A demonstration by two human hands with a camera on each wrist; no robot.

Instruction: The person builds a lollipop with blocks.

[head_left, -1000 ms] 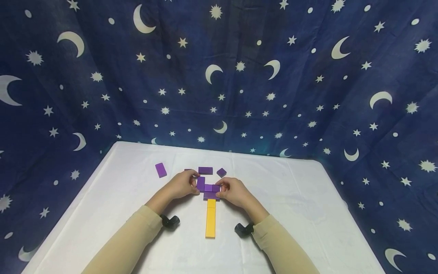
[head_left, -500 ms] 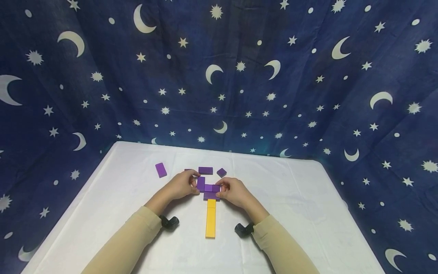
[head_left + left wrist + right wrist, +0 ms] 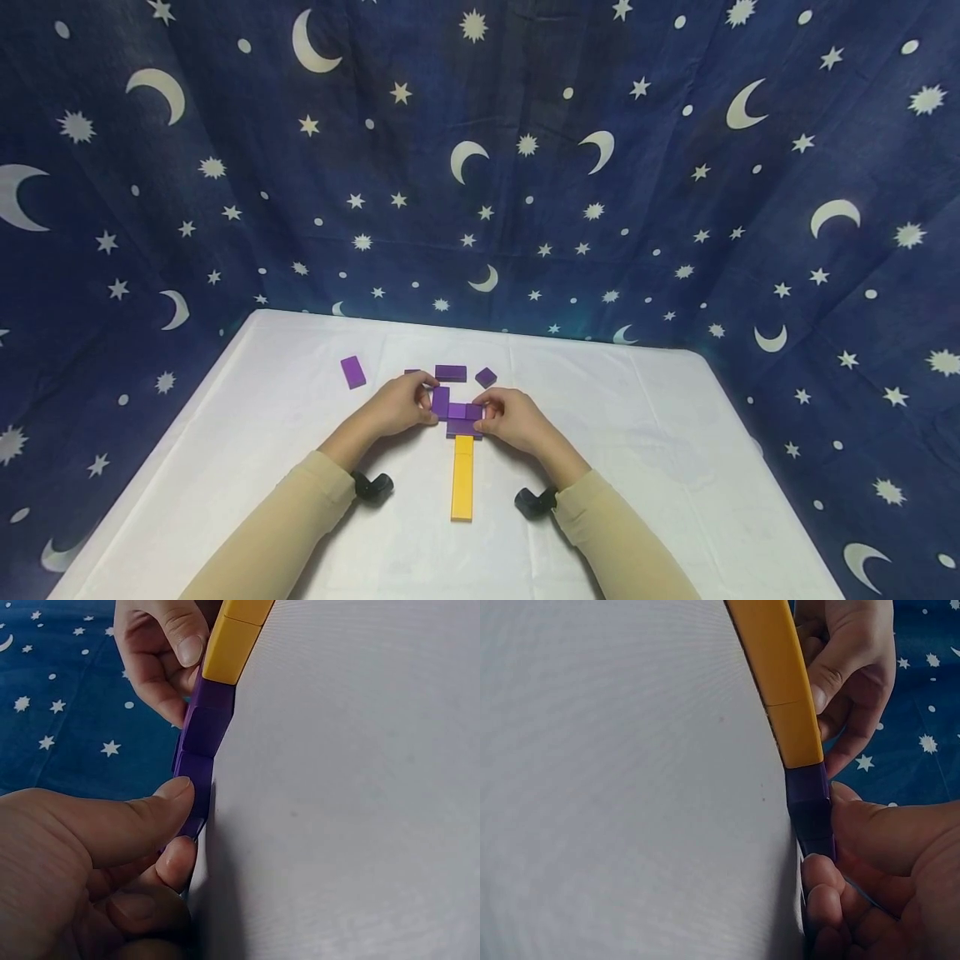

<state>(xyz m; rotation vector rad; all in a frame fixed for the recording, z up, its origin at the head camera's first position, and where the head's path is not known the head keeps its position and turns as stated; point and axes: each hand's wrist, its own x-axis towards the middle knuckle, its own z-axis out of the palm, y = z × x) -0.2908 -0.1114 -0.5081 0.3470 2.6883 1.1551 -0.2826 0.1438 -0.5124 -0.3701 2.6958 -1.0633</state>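
Yellow strip lay nearest, long axis running outward to the purple cluster. Right hand gripped that cluster's right end. Left hand, the nearer, pinched the lengthwise purple block directly to its right, long axis pointing outward. Loose purple block lay beyond.

So the block cluster sits on the tablecloth — block strip touching its near side, loose blocks behind.
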